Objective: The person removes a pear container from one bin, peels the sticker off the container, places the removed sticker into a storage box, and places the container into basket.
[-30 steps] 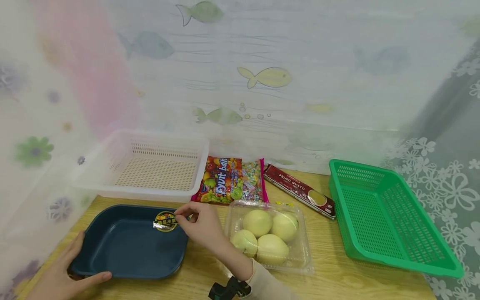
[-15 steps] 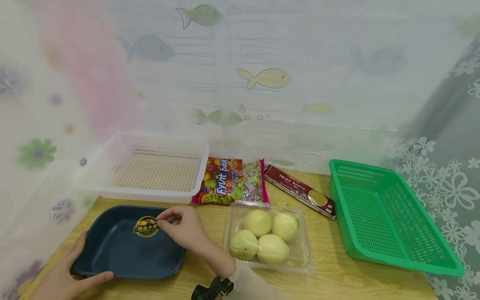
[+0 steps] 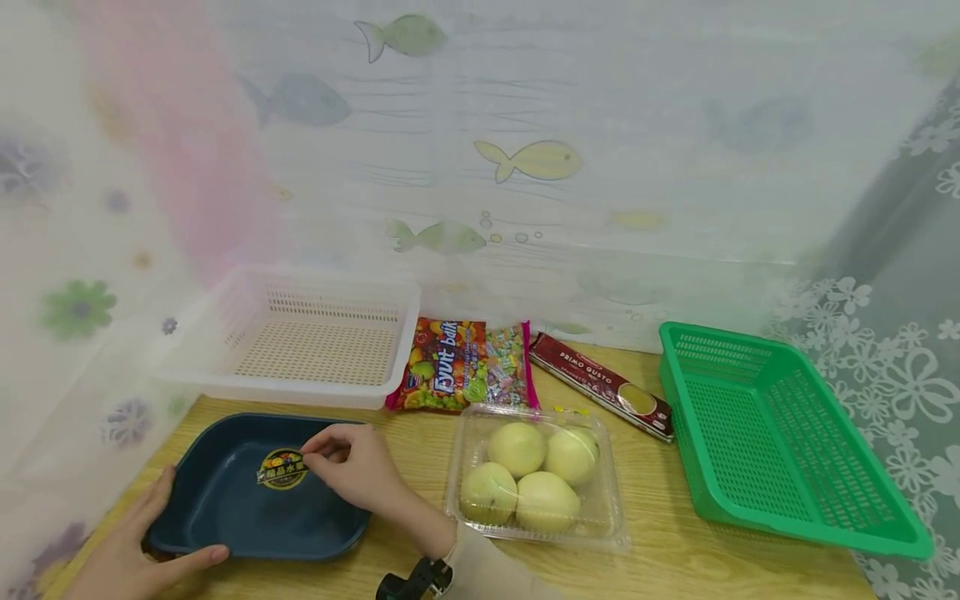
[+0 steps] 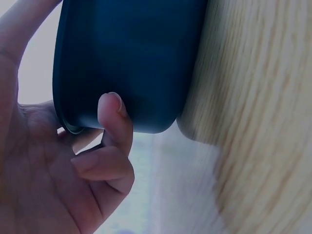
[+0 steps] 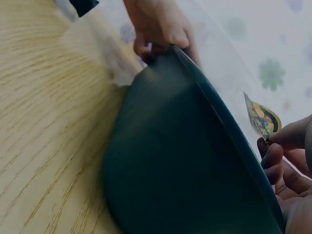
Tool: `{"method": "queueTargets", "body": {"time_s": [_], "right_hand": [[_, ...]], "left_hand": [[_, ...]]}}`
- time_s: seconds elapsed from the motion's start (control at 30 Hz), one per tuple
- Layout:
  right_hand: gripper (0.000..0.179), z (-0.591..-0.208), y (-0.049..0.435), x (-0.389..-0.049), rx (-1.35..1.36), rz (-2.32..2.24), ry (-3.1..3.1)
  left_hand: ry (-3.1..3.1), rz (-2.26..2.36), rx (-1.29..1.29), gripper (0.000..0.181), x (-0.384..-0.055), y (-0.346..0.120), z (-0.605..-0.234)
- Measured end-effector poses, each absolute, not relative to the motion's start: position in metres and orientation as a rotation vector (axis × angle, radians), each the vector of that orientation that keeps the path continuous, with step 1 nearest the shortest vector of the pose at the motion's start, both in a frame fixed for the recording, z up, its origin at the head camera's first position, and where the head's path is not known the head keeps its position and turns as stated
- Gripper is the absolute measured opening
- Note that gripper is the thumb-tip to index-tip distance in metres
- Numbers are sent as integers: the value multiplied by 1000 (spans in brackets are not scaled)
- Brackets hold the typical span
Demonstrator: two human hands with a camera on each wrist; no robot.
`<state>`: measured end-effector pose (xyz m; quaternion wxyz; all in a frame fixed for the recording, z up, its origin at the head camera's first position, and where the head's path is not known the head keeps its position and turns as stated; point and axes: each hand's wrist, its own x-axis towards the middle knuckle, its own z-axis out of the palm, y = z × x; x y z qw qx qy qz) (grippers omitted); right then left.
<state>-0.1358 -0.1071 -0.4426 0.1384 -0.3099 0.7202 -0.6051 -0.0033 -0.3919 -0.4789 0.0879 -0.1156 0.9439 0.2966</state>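
Note:
A dark blue plastic tray (image 3: 262, 527) with rounded corners sits on the table at front left. My left hand (image 3: 123, 546) grips its near left corner, the thumb lying along the front rim; in the left wrist view its curled fingers press on the tray wall (image 4: 126, 63). Over the tray's interior, my right hand (image 3: 360, 471) pinches a round black-and-gold sticker (image 3: 282, 469) with fruit pictures by its right edge. In the right wrist view the sticker (image 5: 263, 119) stands clear of the tray's rim, held between thumb and finger.
A clear plastic box (image 3: 603, 521) of several pale yellow-green fruits stands right of my right forearm. Behind are a white basket (image 3: 300, 390), a candy bag (image 3: 446, 367) and a red spaghetti pack (image 3: 600, 383). A green basket (image 3: 750, 442) stands at the right.
My right hand has carried the sticker leftward and slightly nearer, from the tray's right side toward its middle. The left hand keeps its hold on the tray corner.

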Motion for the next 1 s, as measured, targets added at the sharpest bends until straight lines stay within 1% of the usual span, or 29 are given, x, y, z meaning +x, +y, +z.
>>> {"method": "queueTargets", "body": {"time_s": [0.4,0.7,1.0], "right_hand": [[11,-452,-105,-138,-1010,-1699,2167],[13,-449,-106,-138,-1043,-1550,2217],[15,-449,-107,-138,-1031,-1536,2212]], "left_hand": [[2731,911,-370,128,-4,-393,-480],[2726,927,-382,129,-3,-392,-480],[2697,904,-417,130,-3,-390,-477]]}}
